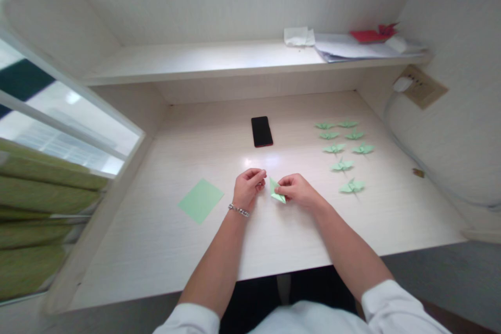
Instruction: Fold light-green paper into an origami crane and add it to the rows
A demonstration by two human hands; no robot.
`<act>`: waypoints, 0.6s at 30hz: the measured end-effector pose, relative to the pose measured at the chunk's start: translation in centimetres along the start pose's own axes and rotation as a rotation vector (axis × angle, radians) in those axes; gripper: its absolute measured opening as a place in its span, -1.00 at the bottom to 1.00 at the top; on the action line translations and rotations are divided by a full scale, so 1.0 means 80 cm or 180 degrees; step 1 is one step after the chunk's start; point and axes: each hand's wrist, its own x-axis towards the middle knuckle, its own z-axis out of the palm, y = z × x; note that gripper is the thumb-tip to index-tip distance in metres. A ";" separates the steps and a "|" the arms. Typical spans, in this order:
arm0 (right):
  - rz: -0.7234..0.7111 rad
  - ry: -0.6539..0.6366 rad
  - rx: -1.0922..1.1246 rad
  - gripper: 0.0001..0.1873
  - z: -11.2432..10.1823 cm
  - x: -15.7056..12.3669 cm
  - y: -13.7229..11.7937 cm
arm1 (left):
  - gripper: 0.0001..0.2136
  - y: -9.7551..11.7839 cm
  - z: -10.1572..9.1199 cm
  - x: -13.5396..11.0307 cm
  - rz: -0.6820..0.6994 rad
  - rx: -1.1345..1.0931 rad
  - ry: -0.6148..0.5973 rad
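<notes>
Above the desk's front middle, my right hand [297, 189] pinches a partly folded piece of light green paper [278, 197] between thumb and fingers. Its folded shape narrows to a point at the top. Just left of the paper, a small gap away, my left hand [249, 188] is closed with fingers curled and nothing visible in it. A chain bracelet circles that wrist. Left of it a flat green paper square [201, 201] lies on the desk. Several folded green paper cranes [342, 166] stand in two columns on the right.
A black phone [262, 131] lies on the desk [156, 250] beyond my hands. The shelf [203, 57] holds papers [348, 47], a tissue pack [299, 36] and a red folded paper item [370, 36]. A grey cable [415, 156] runs from a wall socket [425, 87] along the right side.
</notes>
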 end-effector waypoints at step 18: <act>-0.0159 0.0399 0.0412 -0.72 -0.002 0.005 0.000 | -0.72 -0.007 -0.001 -0.002 -0.0132 0.0555 -0.0513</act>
